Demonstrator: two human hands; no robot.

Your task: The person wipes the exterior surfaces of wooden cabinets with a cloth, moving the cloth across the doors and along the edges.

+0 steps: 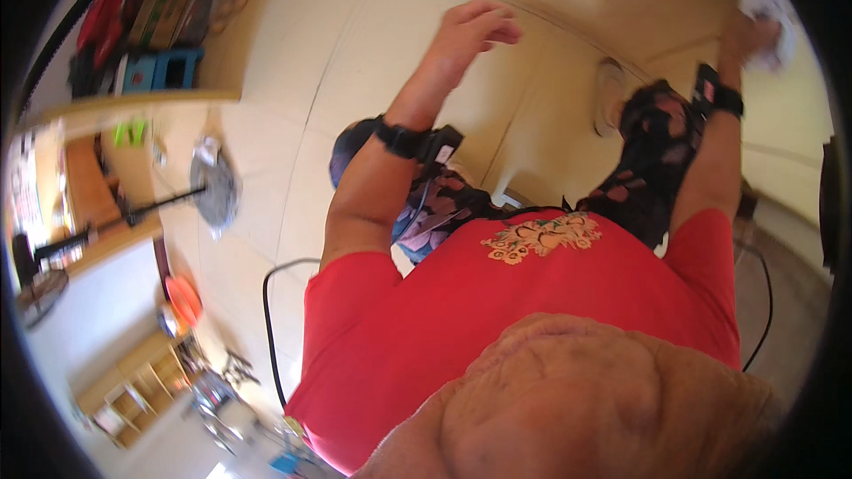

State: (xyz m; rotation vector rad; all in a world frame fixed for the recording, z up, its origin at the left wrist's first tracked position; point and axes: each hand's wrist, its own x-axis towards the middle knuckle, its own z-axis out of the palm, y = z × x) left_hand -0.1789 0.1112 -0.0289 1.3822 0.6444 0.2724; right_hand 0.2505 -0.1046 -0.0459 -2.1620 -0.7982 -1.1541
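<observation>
My left hand (pixel 480 25) is held out over the pale tiled floor (pixel 359 73), its fingers loosely curled and nothing in them. At the upper right, my right hand (pixel 755 43) is blurred and closed on a crumpled white cloth (pixel 772 10), near a pale upright surface. Whether the cloth touches that surface I cannot tell. Each wrist bears a black strap with a small device, the left one (pixel 442 145) trailing a cable.
A standing fan (pixel 213 186) with a round base is at the left. Cardboard boxes (pixel 170 0) and a blue plastic stool (pixel 156 72) lie upper left. Lower left are an orange basin (pixel 184 301) and a wooden shelf (pixel 143 386). A black cable (pixel 267 319) loops beside my body.
</observation>
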